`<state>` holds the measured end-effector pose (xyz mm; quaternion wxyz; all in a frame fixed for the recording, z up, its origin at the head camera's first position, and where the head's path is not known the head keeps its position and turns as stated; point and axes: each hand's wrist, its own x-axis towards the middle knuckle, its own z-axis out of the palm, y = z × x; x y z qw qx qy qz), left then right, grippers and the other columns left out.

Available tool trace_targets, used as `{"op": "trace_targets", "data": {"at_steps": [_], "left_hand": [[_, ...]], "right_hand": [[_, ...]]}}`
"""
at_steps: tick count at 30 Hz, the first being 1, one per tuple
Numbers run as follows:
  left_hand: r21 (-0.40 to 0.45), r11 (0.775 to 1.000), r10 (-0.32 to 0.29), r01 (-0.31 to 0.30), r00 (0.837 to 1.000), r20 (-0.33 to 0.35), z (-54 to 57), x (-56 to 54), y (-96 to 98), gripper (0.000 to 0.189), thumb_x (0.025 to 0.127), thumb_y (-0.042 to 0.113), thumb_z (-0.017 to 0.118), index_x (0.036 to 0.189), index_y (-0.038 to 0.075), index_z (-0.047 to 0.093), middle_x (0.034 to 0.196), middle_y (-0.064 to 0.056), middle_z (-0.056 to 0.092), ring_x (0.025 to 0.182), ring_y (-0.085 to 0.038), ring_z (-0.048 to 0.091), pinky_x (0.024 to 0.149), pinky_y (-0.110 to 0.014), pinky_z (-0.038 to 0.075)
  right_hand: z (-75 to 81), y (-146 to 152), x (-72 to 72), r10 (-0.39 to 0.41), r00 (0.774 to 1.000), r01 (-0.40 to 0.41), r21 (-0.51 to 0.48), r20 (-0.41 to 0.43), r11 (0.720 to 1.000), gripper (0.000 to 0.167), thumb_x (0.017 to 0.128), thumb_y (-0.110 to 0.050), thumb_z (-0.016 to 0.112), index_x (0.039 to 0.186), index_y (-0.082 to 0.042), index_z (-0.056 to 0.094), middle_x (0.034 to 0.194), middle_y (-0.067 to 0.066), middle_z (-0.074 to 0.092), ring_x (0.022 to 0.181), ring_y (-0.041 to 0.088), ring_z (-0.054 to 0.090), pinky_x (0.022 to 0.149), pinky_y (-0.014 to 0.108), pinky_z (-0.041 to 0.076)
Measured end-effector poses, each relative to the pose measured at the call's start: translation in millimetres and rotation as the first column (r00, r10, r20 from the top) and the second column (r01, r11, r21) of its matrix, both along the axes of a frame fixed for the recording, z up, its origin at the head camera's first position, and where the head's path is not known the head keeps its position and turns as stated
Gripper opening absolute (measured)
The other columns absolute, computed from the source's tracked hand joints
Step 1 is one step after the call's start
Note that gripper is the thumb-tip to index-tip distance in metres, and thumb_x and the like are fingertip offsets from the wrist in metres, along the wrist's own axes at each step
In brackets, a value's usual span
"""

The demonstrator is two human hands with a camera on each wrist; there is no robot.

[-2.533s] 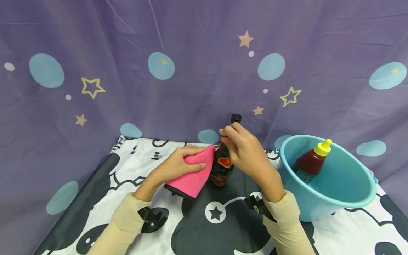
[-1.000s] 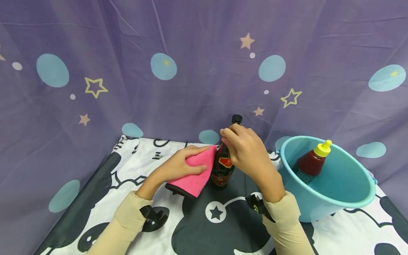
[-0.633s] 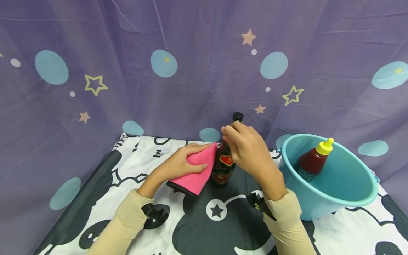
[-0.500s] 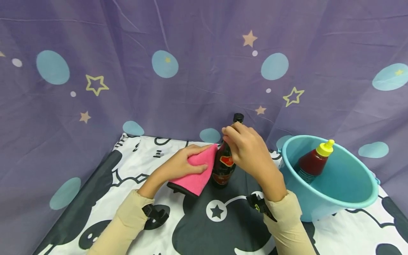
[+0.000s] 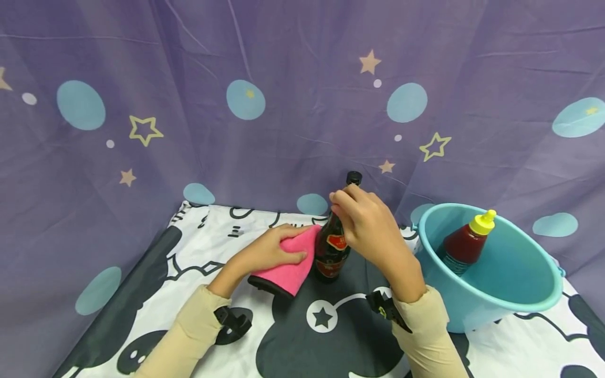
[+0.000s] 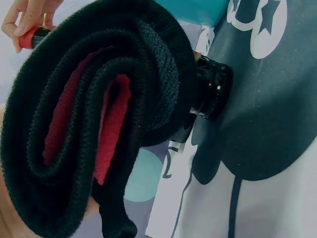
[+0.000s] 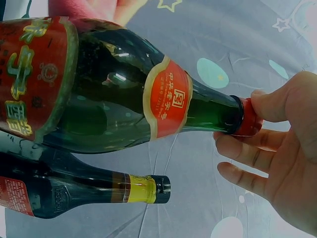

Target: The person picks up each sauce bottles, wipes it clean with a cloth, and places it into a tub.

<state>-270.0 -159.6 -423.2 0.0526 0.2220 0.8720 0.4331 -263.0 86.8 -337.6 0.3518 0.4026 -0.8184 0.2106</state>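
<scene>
My left hand (image 5: 274,249) holds a folded pink cloth (image 5: 292,269) with black edging against the left side of a green glass bottle (image 5: 332,252) with red labels. In the right wrist view, the thumb and fingers of my right hand (image 7: 277,144) pinch that bottle's red cap (image 7: 251,116). The bottle stands upright on the cloth-covered surface. Close behind it is a second, dark bottle (image 7: 94,181), with a yellow neck band and black cap (image 5: 353,178). In the left wrist view, the rolled cloth (image 6: 99,114) hides most of the green bottle.
A light blue bucket (image 5: 491,299) stands to the right, near my right forearm. A red sauce bottle (image 5: 463,247) with a yellow nozzle cap leans inside it. A purple curtain (image 5: 283,157) with stars and ovals hangs behind the patterned black-and-white cover (image 5: 227,346).
My left hand and the pink cloth have slid slightly down along the bottle. The right hand stays at the cap. The bucket and both standing bottles keep their places.
</scene>
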Motion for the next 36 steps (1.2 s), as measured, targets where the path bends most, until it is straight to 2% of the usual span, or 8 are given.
{"op": "trace_targets", "data": {"at_steps": [5,13,19,22,26,29,33,36], "left_hand": [[-0.035,0.999,-0.02,0.019,0.999,-0.03,-5.2,-3.4,1.3,0.062,0.089,0.027,0.077,0.147,0.024,0.056,0.129,-0.009,0.065,0.096,-0.017,0.056,0.084,-0.031,0.049],[-0.101,0.994,-0.051,0.047,0.998,-0.04,-10.9,-3.0,2.1,0.06,0.088,0.027,0.076,0.145,0.023,0.059,0.117,-0.006,0.068,0.094,-0.015,0.054,0.082,-0.03,0.047],[-0.136,0.987,-0.091,0.091,0.996,0.002,-16.8,-1.5,2.6,0.057,0.088,0.023,0.074,0.144,0.022,0.061,0.086,0.004,0.062,0.073,-0.009,0.051,0.066,-0.026,0.046],[-0.157,0.981,-0.117,0.115,0.993,0.0,-19.0,-1.6,2.7,0.057,0.087,0.022,0.074,0.143,0.019,0.061,0.08,0.004,0.061,0.069,-0.009,0.047,0.065,-0.026,0.043],[-0.191,0.976,-0.106,0.104,0.994,0.001,-21.2,0.2,2.5,0.059,0.087,0.026,0.075,0.144,0.018,0.061,0.099,-0.002,0.072,0.077,-0.011,0.049,0.07,-0.027,0.043],[-0.207,0.974,-0.089,0.088,0.996,0.003,-20.9,1.4,2.0,0.06,0.087,0.027,0.076,0.144,0.017,0.06,0.103,-0.004,0.073,0.078,-0.012,0.049,0.071,-0.028,0.042],[-0.22,0.974,-0.064,0.06,0.998,-0.01,-15.4,2.0,1.9,0.061,0.086,0.026,0.076,0.144,0.014,0.06,0.104,-0.007,0.073,0.075,-0.012,0.048,0.069,-0.027,0.043],[-0.217,0.976,-0.037,0.031,0.999,-0.024,-9.5,1.1,1.4,0.061,0.086,0.026,0.077,0.143,0.014,0.061,0.121,-0.01,0.072,0.079,-0.013,0.051,0.071,-0.028,0.044]], "right_hand": [[2.6,-0.3,0.0,-0.004,1.0,0.004,-0.004,-0.004,1.0,0.012,0.098,-0.01,0.066,0.109,-0.007,0.069,0.09,0.007,0.06,0.067,0.021,0.048,0.067,0.035,0.044],[3.9,-0.8,1.8,-0.008,1.0,0.008,0.006,0.011,1.0,0.013,0.098,-0.01,0.065,0.11,-0.006,0.069,0.09,0.007,0.06,0.067,0.02,0.049,0.068,0.035,0.045],[1.6,-0.8,3.8,-0.014,1.0,0.013,0.013,0.024,1.0,0.012,0.098,-0.01,0.066,0.109,-0.007,0.069,0.09,0.006,0.06,0.068,0.02,0.049,0.067,0.034,0.045],[0.0,-0.6,3.4,-0.013,1.0,0.013,0.005,0.023,1.0,0.012,0.097,-0.01,0.067,0.108,-0.008,0.069,0.09,0.006,0.06,0.068,0.02,0.049,0.067,0.035,0.046],[-2.1,-0.7,2.8,0.0,1.0,0.0,-0.005,0.017,1.0,0.012,0.096,-0.009,0.068,0.108,-0.008,0.069,0.09,0.005,0.06,0.068,0.02,0.049,0.068,0.035,0.046],[-2.5,-1.2,2.6,0.01,1.0,-0.01,-0.004,0.015,1.0,0.012,0.097,-0.01,0.067,0.109,-0.008,0.069,0.09,0.005,0.06,0.068,0.019,0.048,0.068,0.035,0.045],[-1.7,-1.1,2.2,0.01,1.0,-0.01,-0.007,0.017,1.0,0.012,0.097,-0.01,0.067,0.109,-0.007,0.069,0.091,0.005,0.06,0.068,0.019,0.047,0.067,0.034,0.045],[-1.1,0.5,2.4,0.002,1.0,-0.002,-0.011,0.022,1.0,0.011,0.097,-0.009,0.068,0.108,-0.007,0.069,0.091,0.005,0.06,0.068,0.02,0.048,0.068,0.035,0.046]]}}
